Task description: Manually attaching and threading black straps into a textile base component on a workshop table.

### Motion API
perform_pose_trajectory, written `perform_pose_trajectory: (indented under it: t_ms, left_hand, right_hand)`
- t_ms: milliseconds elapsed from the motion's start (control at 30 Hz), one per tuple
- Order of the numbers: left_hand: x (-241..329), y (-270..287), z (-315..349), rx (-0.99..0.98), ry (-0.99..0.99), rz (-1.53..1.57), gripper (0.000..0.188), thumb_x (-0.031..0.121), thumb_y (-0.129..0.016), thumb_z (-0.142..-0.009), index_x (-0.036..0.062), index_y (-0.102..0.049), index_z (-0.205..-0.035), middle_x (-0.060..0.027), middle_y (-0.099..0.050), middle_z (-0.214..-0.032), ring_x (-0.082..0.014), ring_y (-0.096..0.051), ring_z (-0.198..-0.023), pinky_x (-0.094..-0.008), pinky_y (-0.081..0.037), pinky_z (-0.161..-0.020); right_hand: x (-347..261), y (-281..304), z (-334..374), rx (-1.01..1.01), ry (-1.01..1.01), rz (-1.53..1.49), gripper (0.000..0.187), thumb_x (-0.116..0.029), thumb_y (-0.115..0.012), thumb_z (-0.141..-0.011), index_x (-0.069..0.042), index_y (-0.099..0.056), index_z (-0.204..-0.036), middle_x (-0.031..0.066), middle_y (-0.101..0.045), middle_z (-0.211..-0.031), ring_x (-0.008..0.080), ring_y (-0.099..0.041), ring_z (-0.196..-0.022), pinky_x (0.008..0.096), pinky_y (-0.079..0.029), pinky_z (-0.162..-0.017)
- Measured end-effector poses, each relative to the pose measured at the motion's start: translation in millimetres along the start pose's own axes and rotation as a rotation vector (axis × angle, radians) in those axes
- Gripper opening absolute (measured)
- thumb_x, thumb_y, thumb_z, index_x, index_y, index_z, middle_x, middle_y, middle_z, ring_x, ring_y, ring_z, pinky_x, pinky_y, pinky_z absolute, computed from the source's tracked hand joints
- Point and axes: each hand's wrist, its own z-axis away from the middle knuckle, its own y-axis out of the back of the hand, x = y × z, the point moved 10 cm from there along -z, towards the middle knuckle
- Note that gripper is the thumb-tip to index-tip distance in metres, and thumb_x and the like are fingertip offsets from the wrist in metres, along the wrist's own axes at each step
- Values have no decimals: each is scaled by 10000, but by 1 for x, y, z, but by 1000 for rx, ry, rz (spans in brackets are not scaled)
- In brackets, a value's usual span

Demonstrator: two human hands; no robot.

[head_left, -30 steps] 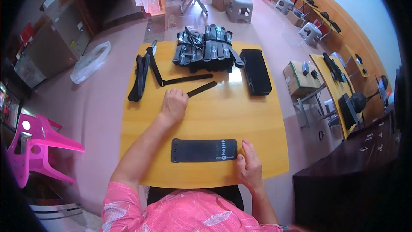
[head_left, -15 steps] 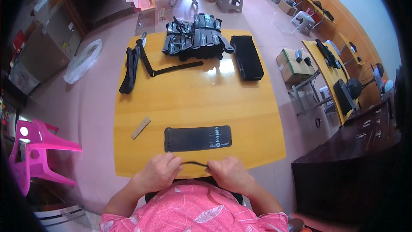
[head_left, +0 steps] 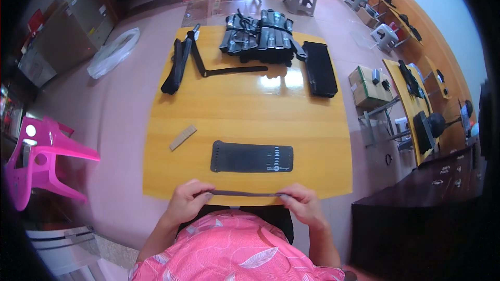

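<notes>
Two hands, left hand (head_left: 187,200) and right hand (head_left: 302,204), fingers pinching ends of thin dark strip (head_left: 244,193), stretched level low in frame, just below flat black perforated panel (head_left: 252,156) on wooden table (head_left: 250,109).

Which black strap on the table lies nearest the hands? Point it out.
The flat black strap with holes, lying alone just beyond the thin strip stretched between the left hand and right hand. The other straps lie at the table's far end.

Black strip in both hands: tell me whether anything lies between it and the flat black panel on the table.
Nothing visible does. The black strip, stretched between the left hand and right hand, sits at the table's near edge; only bare wood separates it from the flat black panel.
</notes>
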Motion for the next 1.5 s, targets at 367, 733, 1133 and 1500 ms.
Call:
perform_pose_trajectory:
  t_ms: [367,733,1133,1500]
  left_hand:
    - [-58,-17,3,171,649,706,118,61,-649,-890,-23,-650,-973,-49,-640,-741,-93,-571,-575,-198,-451,-535]
    - [-62,3,-20,427,443,133,71,-22,-657,-838,-46,-655,-905,-6,-622,-730,-38,-549,-614,-193,-419,-521]
    - [-57,2,-26,430,422,30,52,-4,-668,-840,-37,-668,-880,-7,-608,-662,-45,-536,-535,-210,-409,-472]
    - [-61,1,-22,462,411,-47,29,-2,-673,-841,-27,-672,-856,16,-593,-646,-37,-515,-542,-209,-400,-477]
  right_hand:
    - [34,40,-14,296,-214,-109,87,-33,-660,-848,28,-690,-902,12,-641,-731,72,-565,-652,225,-437,-581]
    - [17,51,-39,386,-63,218,109,-52,-665,-781,49,-696,-811,98,-604,-670,161,-572,-630,296,-439,-582]
    - [11,53,-46,426,-55,372,106,-57,-643,-768,41,-663,-734,139,-588,-612,219,-576,-571,331,-439,-559]
    - [13,55,-46,438,-59,395,107,-101,-689,-768,1,-688,-736,139,-616,-630,236,-608,-578,335,-466,-565]
